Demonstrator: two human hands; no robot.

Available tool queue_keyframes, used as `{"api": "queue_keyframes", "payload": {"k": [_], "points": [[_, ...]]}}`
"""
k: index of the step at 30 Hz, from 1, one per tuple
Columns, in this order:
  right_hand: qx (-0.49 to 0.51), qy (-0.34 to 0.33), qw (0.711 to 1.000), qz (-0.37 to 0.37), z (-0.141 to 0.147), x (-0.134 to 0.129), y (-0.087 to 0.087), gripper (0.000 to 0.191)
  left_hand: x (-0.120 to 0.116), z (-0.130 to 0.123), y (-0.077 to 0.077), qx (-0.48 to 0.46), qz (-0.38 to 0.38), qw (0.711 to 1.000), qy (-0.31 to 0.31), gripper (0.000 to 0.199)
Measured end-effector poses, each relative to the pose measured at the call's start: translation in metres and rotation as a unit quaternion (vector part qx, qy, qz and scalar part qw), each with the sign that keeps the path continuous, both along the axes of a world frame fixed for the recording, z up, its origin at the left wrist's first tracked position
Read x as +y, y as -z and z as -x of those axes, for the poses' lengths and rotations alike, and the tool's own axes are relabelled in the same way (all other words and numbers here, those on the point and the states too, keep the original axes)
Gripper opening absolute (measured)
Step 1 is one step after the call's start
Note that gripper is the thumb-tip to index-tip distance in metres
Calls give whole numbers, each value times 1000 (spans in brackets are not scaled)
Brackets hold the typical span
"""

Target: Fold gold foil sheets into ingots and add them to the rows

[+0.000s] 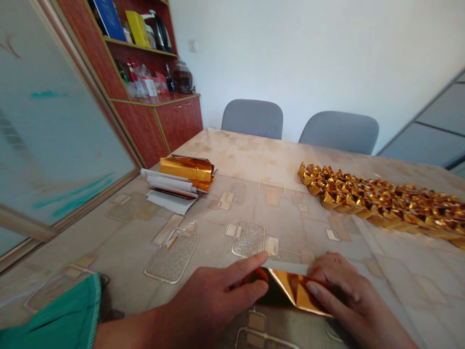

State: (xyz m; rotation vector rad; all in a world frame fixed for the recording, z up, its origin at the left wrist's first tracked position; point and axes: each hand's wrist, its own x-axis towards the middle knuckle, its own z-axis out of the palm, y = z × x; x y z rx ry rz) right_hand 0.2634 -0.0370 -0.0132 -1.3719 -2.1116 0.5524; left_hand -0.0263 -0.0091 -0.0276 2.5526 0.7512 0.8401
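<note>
A gold foil sheet is held flat and creased against the near edge of the desk by the left hand and right hand, fingers pressed on it. Rows of folded gold foil pieces are laid out to the right; a stack of foil sheets lies to the left.

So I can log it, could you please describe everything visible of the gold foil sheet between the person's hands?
The gold foil sheet is shiny and metallic-looking, folded with creases, with a white strip along its far edge. It lies on the patterned tablecloth, touched by the left hand and right hand.
</note>
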Motion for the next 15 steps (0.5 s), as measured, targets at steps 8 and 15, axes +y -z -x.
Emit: {"api": "queue_keyframes", "payload": {"k": [8, 15], "points": [[-70, 72, 994, -53, 7, 1, 8, 24, 3, -7, -4, -22, 136, 989, -57, 50], [-102, 102, 987, -76, 10, 3, 9, 30, 2, -9, -4, -24, 97, 994, -43, 49]]}}
